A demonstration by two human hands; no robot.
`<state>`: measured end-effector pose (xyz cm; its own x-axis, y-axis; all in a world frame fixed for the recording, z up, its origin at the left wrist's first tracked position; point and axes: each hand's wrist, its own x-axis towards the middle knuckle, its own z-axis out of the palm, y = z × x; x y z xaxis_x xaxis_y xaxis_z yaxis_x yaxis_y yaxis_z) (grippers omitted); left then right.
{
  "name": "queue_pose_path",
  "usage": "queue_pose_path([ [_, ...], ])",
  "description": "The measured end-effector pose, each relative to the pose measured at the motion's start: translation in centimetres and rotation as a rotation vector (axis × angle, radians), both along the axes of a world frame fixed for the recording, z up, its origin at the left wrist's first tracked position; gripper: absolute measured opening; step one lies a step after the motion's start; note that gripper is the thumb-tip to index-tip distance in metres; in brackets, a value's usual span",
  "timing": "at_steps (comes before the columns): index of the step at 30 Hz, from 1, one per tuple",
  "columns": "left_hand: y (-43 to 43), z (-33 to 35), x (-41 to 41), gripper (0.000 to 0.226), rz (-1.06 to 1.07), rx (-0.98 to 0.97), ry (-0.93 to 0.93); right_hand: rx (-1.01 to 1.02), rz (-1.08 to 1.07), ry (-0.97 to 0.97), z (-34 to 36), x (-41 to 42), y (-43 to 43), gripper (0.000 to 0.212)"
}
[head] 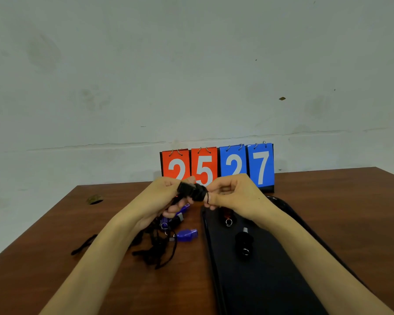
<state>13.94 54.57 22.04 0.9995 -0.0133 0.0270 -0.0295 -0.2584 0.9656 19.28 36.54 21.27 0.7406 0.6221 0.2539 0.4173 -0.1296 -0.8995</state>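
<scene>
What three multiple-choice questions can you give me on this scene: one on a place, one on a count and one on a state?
1. The black tray lies: A left of the loose blue whistles; B right of them; C on top of them.
2. Red cards on the scoreboard: A one; B four; C two.
3. The left hand and right hand: A both hold the black cord bundle; B lie flat on the tray; C hang open.

Answers: B, the whistles lie to the tray's left. C, a red 2 and 5 stand beside a blue 2 and 7. A, the fingers of both hands curl round the bundle.
</scene>
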Motion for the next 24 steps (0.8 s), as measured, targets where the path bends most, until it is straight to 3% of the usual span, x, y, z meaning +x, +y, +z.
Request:
queue_pose_path([
  [3, -0.4, -0.3, 0.2, 0.041, 0.009, -0.013, 0.012, 0.164, -0.105, 0.137, -0.2, 0.2, 0.1, 0.012],
  [7, -1.3, -0.9, 0.5, 0.03, 0.078, 0.107, -0.008, 0.275, -0.296, 0.209, -0.9, 0.7, 0.3, 0.013],
  [13, -1.8, -1.3, 0.5, 0.026, 0.038, 0.343, -0.07, -0.099, -0.535, -0.185, -1.5, 1.1, 0.2, 0.012],
  [19, -1.1, -0.7, 0.4, 0.025, 0.009, 0.481, -0.125, -0.482, -0.352, -0.424, -1.4, 0.5, 0.5, 0.019],
  [24, -0.5, -0.1, 0.3, 0.024, 0.005, 0.495, -0.147, -0.481, -0.062, -0.327, -0.7, 0.1, 0.2, 0.016],
])
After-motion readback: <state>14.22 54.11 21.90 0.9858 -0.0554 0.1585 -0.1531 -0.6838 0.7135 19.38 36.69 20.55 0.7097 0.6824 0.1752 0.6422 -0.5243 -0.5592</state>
